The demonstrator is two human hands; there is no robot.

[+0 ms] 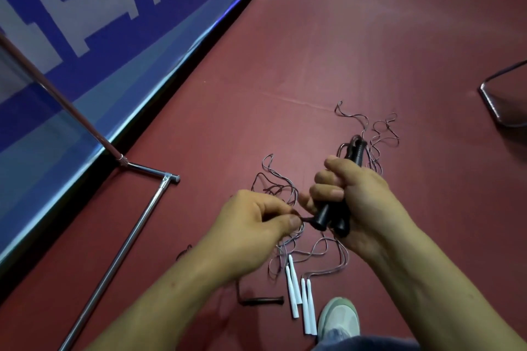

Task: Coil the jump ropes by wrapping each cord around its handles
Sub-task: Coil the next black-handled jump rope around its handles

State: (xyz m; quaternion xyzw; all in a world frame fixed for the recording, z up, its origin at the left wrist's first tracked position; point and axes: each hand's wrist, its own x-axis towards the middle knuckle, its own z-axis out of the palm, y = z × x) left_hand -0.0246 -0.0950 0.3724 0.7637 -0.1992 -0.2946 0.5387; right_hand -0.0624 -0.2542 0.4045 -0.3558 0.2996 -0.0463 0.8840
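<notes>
Head view: right hand (359, 196) grips black handles (333, 216); left hand (256, 225) pinches cord (306, 219) beside them.

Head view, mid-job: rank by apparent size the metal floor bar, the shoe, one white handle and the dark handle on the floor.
1. metal floor bar, longest by far.
2. shoe, partly covered.
3. white handle and dark handle: both thin, white slightly longer, too close to rank.

Field count:
- black handles (332, 216): two, side by side in the right hand (359, 196)
- loose black handle (262, 300): one, on the floor below the left hand (251, 225)
- white handles (291, 291): four, in two pairs, below both hands
- cords (383, 138): tangled, count unclear
- shoe (339, 319): one
</notes>
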